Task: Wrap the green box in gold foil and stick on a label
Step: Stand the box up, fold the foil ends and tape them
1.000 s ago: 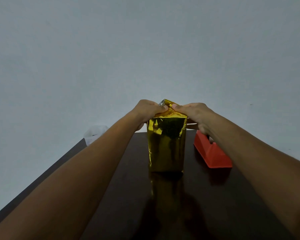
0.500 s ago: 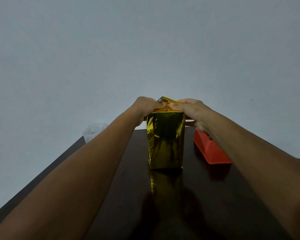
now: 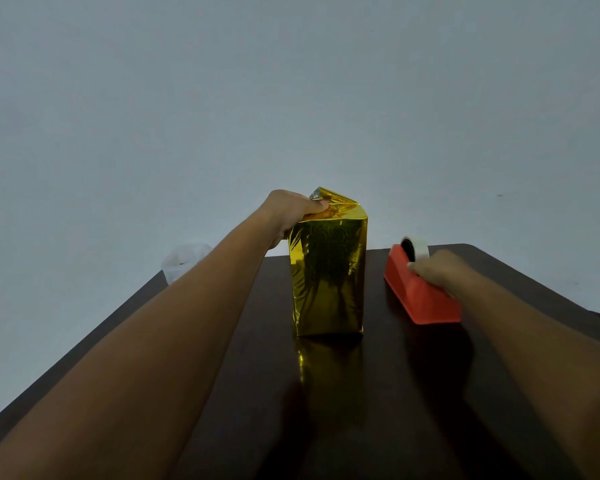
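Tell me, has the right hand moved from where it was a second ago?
Yes. The right hand has left the top of the gold box and gone right and down to the red tape holder on the table.

Glossy, crinkled gold foil (image 3: 328, 278), matt orange plastic tape dispenser (image 3: 420, 299), polished dark wooden table (image 3: 378, 410).
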